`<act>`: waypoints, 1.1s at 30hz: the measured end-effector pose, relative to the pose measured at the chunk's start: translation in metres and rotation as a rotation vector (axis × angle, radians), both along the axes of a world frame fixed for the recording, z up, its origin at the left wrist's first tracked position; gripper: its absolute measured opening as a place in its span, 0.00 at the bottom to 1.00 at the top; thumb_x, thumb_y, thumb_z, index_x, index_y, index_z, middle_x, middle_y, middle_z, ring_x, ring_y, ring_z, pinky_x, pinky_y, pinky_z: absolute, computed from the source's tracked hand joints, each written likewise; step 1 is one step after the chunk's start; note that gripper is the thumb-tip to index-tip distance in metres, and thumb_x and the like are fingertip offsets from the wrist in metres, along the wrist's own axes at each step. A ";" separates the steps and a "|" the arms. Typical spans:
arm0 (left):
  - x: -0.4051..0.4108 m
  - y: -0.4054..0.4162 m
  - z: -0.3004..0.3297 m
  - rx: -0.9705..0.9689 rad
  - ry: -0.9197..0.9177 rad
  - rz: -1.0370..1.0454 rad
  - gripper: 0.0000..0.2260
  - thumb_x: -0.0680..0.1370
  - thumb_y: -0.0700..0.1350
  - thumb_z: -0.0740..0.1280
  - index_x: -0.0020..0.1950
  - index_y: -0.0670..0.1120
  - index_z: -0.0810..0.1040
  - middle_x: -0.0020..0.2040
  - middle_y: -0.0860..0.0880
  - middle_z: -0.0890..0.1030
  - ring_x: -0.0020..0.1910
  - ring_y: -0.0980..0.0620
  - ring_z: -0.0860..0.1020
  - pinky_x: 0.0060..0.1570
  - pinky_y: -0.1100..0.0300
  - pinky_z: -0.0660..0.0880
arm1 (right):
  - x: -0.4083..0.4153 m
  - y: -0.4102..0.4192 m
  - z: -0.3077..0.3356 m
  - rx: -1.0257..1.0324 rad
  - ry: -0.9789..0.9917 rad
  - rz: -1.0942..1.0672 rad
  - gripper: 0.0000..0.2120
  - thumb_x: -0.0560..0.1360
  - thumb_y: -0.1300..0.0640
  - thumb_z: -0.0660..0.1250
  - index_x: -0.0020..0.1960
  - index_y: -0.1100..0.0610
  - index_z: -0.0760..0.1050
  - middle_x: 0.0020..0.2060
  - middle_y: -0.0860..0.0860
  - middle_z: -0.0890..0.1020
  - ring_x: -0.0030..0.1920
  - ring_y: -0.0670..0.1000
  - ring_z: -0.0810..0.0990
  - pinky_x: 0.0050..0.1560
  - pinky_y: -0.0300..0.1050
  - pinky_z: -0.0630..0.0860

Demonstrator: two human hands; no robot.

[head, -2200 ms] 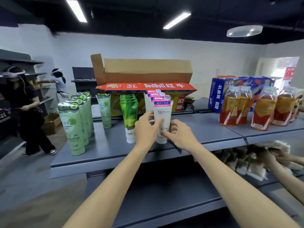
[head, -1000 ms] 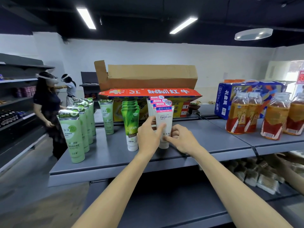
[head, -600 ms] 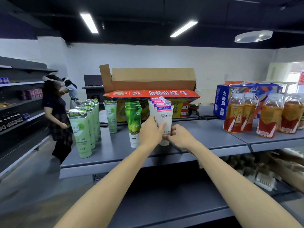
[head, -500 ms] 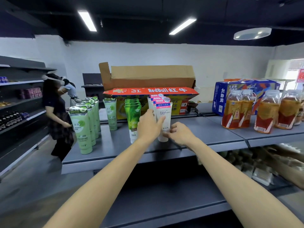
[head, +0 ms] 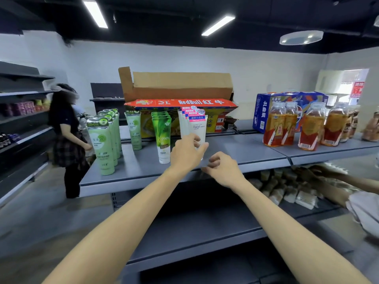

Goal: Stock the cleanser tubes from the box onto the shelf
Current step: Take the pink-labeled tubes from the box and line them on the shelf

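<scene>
We are looking along the shelf (head: pixel 235 148), and much of the stocking seems done: pale green tubes (head: pixel 101 144) are standing at the left, then darker green tubes (head: pixel 163 136), then a row of white cleanser tubes (head: pixel 196 125). Our left hand (head: pixel 187 153) is wrapping around the front white tube's base; our right hand (head: pixel 222 169) is hanging just beside it, loosely curled and holding nothing. Behind, the cardboard box (head: pixel 180 89) is standing open, its contents hidden, so we are unable to judge what remains.
</scene>
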State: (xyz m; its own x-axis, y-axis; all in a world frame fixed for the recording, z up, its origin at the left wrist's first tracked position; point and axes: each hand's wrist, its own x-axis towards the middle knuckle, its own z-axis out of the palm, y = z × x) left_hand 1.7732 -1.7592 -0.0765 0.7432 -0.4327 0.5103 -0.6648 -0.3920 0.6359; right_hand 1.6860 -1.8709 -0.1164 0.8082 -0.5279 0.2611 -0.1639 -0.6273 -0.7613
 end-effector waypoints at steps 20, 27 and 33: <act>-0.047 0.088 -0.220 0.264 0.314 -0.256 0.05 0.77 0.51 0.66 0.52 0.55 0.79 0.37 0.58 0.83 0.39 0.59 0.82 0.47 0.51 0.81 | -0.076 0.067 -0.244 0.277 0.454 0.027 0.17 0.72 0.48 0.75 0.55 0.56 0.76 0.46 0.48 0.86 0.49 0.47 0.81 0.46 0.38 0.74; -0.075 0.129 -0.329 0.369 0.619 -0.194 0.03 0.76 0.45 0.68 0.45 0.54 0.78 0.34 0.54 0.84 0.33 0.56 0.83 0.48 0.52 0.81 | -0.111 0.092 -0.329 0.415 0.640 -0.026 0.16 0.72 0.52 0.76 0.54 0.55 0.73 0.42 0.48 0.83 0.51 0.48 0.80 0.45 0.36 0.72; -0.090 0.146 -0.397 0.438 0.800 -0.106 0.05 0.76 0.45 0.70 0.42 0.55 0.77 0.36 0.51 0.85 0.33 0.55 0.84 0.47 0.51 0.82 | -0.129 0.105 -0.370 0.481 0.781 -0.031 0.16 0.70 0.51 0.77 0.51 0.52 0.74 0.45 0.51 0.84 0.50 0.50 0.82 0.52 0.38 0.75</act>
